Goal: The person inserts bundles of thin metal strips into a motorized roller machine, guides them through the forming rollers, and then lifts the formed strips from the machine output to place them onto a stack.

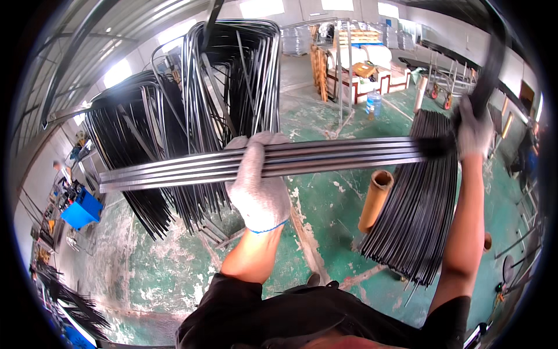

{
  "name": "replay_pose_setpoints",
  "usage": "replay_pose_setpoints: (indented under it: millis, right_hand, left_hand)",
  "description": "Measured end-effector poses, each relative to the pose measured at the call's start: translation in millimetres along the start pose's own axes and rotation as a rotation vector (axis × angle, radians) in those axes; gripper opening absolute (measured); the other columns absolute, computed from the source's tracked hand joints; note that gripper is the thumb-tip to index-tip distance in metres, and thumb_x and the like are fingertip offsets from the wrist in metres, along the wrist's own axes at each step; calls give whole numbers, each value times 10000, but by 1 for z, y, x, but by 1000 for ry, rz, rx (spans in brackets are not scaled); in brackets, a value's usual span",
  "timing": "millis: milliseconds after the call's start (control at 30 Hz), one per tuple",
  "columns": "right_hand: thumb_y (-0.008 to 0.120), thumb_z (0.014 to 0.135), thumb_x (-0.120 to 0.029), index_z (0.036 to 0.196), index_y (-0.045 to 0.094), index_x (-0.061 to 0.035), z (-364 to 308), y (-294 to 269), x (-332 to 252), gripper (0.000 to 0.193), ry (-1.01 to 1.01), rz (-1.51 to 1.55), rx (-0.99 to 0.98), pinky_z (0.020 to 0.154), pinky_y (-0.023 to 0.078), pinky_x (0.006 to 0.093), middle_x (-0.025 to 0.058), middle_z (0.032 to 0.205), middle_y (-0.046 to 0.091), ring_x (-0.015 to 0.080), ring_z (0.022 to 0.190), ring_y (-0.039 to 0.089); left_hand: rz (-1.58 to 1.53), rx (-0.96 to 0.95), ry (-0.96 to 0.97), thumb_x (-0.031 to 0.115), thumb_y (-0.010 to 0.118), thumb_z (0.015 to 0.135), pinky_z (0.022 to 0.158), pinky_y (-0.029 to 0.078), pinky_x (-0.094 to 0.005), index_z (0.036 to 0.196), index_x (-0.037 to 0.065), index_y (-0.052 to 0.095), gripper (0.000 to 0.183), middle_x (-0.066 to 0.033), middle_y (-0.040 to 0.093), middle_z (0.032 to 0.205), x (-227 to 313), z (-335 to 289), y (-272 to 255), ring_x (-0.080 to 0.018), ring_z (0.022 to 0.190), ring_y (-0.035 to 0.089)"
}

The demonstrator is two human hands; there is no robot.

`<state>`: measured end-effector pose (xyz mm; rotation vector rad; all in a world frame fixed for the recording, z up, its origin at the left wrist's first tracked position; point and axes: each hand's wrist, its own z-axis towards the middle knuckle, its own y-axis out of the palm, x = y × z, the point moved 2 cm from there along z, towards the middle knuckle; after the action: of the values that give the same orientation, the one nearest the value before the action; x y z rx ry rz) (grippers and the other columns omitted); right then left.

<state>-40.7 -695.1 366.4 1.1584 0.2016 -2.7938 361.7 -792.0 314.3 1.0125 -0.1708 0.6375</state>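
Note:
Several dark metal tubes (343, 156) lie side by side as one flat bundle, held up across my front and tilting slightly up to the right. My left hand (258, 195), in a pale knitted glove, is wrapped round the bundle left of its middle. At the right, where the tubes bend upward, my gloved right hand (474, 134) grips them; its fingers are partly blurred. Beyond the left hand hang many bent black tubes (232, 70) on a rack. Below the right end lies a dense pile of similar dark tubes (427, 203).
A brown cardboard tube (375, 203) stands beside the right-hand pile. Another mass of bent tubes (125, 139) hangs at left, near a blue box (82, 209). Further off are a water bottle (374, 104), a metal post (340, 75) and a wheeled cart (444, 87). The green floor (192, 273) is worn.

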Motion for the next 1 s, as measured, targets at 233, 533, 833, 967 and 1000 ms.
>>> replay_pose_setpoints:
  millis: [233,533,833,967,1000]
  right_hand:
    - [715,920,-346,1191,696,-22,53,224,-188,423,-345,-101,-417,861,542,416,190,1034,729,310,975,694]
    - [736,886,-205,1134,700,-34,12,212,-104,303,-960,195,-69,845,567,406,179,1014,746,342,950,728]
    - [714,893,-502,1220,717,-103,-66,-18,348,516,319,-993,-164,909,565,441,175,1015,771,339,992,742]
    - [755,839,-512,1349,601,-42,-220,-90,447,711,862,-1200,-400,1046,533,452,235,1310,674,367,1242,651]
    - [764,833,-527,1358,583,-52,-238,-92,445,731,1041,-1214,-455,1061,526,450,218,1339,656,353,1262,638]
  left_hand:
    - [-83,301,169,68,535,1019,1009,554,-406,1102,-20,599,137,-175,690,1050,-19,94,-85,-289,1028,699]
    - [-27,547,-304,314,578,1043,923,563,-454,1059,-56,665,380,-190,703,1018,-115,123,-222,-328,991,669]
    - [507,-232,-759,227,621,1049,810,555,-401,1194,8,590,265,-168,711,1025,-252,10,-137,-249,870,686]
    - [705,-446,-704,113,600,1041,848,588,-370,1213,-46,580,235,-172,706,1064,-315,0,-73,-234,905,704]
    - [762,-501,-681,103,599,1038,854,590,-372,1208,-53,581,231,-170,706,1060,-329,-6,-59,-234,914,705]
